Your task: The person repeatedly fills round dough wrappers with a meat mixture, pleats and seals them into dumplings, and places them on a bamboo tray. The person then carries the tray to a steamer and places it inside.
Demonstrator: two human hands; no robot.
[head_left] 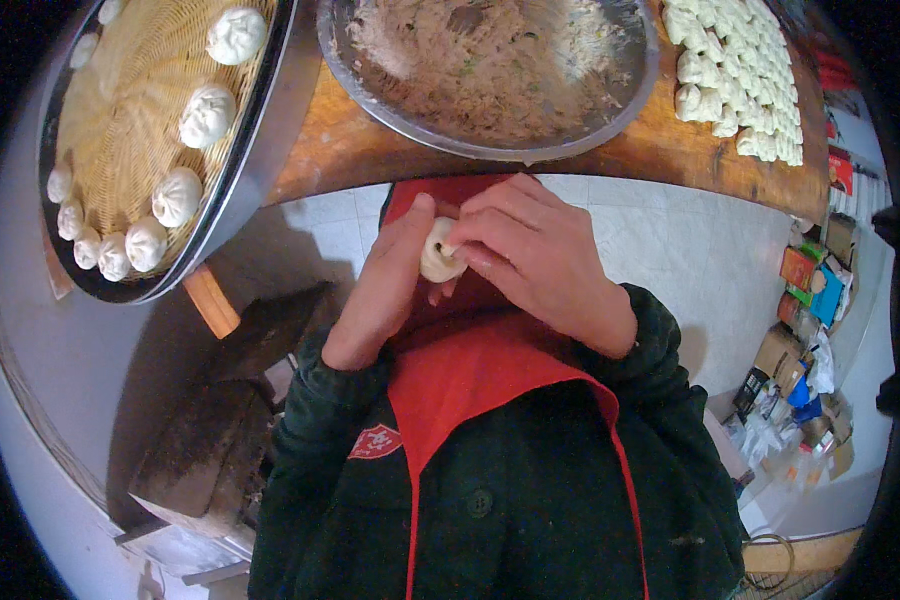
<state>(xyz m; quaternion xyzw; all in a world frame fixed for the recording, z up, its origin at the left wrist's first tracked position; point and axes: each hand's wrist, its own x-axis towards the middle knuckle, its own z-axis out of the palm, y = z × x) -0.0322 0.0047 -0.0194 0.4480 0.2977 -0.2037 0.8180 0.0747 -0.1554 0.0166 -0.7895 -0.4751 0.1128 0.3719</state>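
A round stuffed dough bun [440, 259] with a small dark opening near its top rests in my left hand [391, 277], whose thumb lies along its side. The fingertips of my right hand [536, 251] pinch the dough at the opening. Beyond my hands, a large metal bowl [390, 122] holds brownish filling [487, 82] with pale patches at its sides. At the upper left, pleated buns [177, 196] sit around the edge of a round woven steamer mat [120, 142]. Rows of small pale dough pieces [742, 82] lie at the upper right.
The wooden table [360, 150] carries the bowl and dough pieces; its front edge is just beyond my hands. A wooden bar [211, 301] juts out below the steamer tray. Boxes and plastic bags [776, 420] are piled at the right, and a dark, stained box-like object [202, 450] stands at lower left.
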